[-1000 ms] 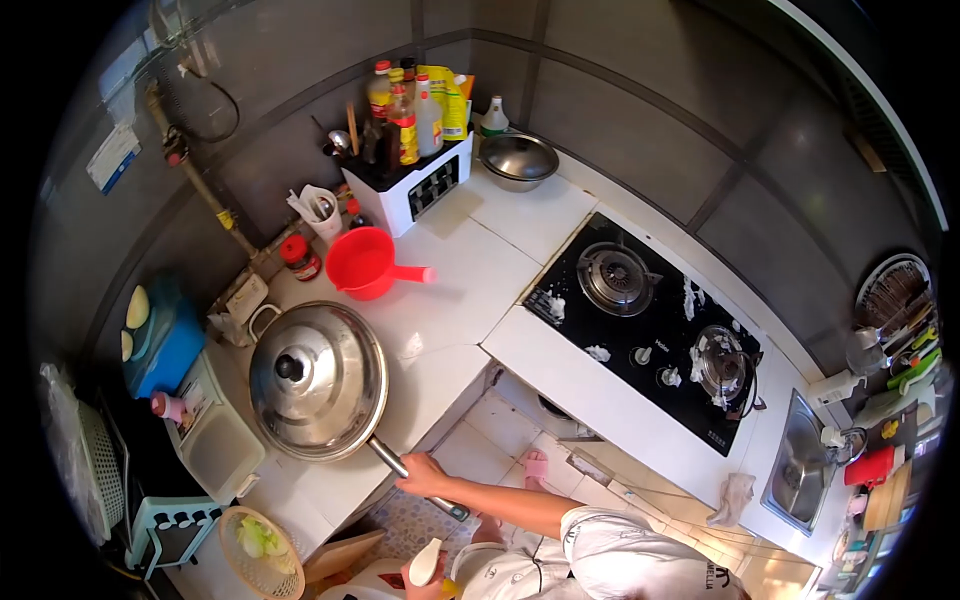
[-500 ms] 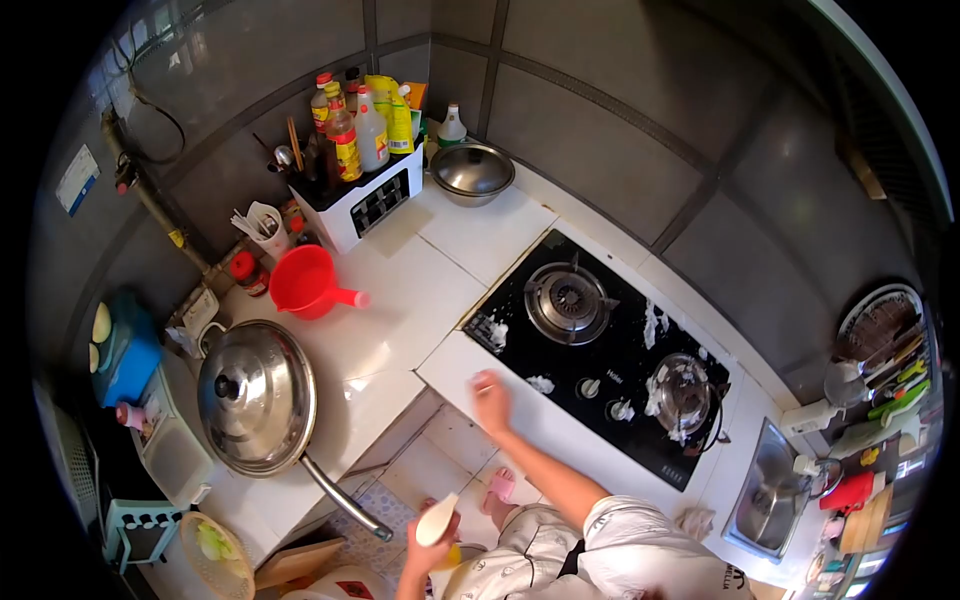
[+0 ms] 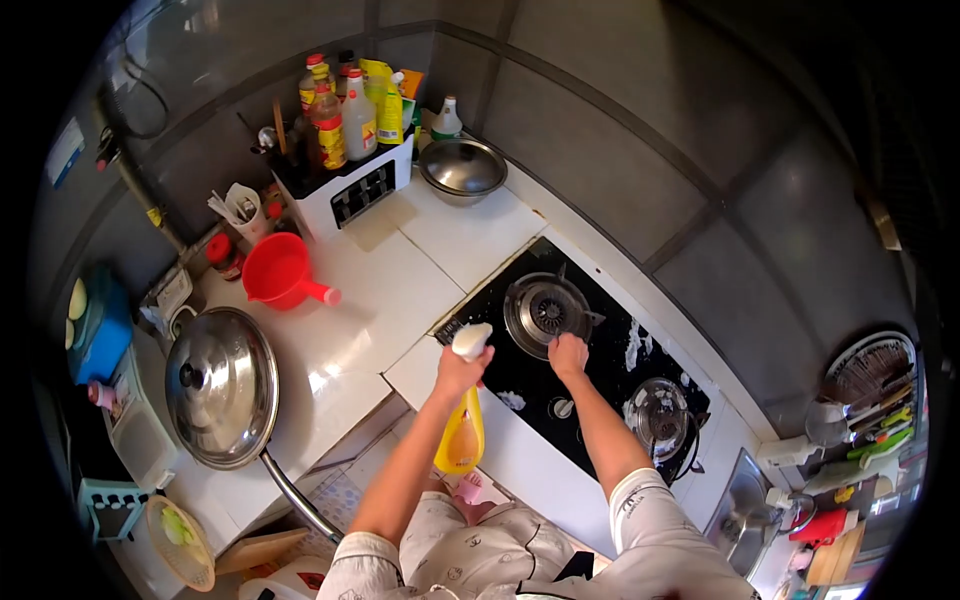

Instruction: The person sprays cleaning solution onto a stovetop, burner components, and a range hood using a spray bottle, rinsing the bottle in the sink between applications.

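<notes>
My left hand (image 3: 462,372) is closed around the neck of a yellow spray bottle (image 3: 461,440) with a white spray head (image 3: 471,341). It holds the bottle upright at the front left edge of the black gas hob (image 3: 585,428). My right hand (image 3: 568,355) is closed at the near rim of the left burner (image 3: 548,310); what its fingers grip, if anything, is hidden. White foam (image 3: 634,343) lies in patches on the glass. A pot support with a dark curved handle-like part sits over the right burner (image 3: 660,415).
A lidded wok (image 3: 222,388) stands on the left counter, its long handle pointing toward me. Behind it are a red ladle-shaped scoop (image 3: 278,272), a rack of bottles (image 3: 350,190) and a covered metal bowl (image 3: 462,168). The sink (image 3: 738,505) is at the right.
My left hand has raised the spray bottle from low by my legs to the hob's front left edge. My right hand has moved from the counter edge to the left burner.
</notes>
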`<state>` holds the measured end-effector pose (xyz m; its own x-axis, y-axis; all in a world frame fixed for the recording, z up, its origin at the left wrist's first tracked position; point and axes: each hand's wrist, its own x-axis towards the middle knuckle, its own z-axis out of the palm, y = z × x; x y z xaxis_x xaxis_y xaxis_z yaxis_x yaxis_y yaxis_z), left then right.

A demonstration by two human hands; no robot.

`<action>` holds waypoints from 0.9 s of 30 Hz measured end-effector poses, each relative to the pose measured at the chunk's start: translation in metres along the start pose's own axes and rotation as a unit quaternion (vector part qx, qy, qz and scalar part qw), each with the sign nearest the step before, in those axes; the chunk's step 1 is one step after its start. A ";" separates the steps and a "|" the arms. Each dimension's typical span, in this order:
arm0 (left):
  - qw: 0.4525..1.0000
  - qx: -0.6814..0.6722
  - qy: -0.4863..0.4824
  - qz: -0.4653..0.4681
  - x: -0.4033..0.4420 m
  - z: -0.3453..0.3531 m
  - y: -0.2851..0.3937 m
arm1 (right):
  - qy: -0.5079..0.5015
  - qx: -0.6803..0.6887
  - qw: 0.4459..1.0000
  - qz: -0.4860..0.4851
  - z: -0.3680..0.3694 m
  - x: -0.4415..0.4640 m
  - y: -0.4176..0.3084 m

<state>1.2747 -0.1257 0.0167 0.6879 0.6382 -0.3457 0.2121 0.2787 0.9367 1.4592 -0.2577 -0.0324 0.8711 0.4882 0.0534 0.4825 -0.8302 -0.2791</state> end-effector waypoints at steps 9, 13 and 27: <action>0.988 0.142 -0.048 -0.048 0.080 0.015 0.023 | 0.139 0.057 0.986 0.073 -0.060 0.044 0.047; 0.969 0.229 -0.020 -0.085 0.096 0.025 0.041 | 0.091 0.110 0.981 0.131 -0.084 0.024 0.071; 0.945 0.310 -0.101 0.026 0.159 0.102 0.075 | 0.088 0.181 0.970 0.134 -0.150 -0.112 0.090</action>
<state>1.4714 -0.0765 0.0376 0.8144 0.4713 -0.3386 0.4962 -0.2629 0.8275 1.4182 -0.4274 0.0806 0.9783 0.1888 0.0858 0.2006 -0.7566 -0.6223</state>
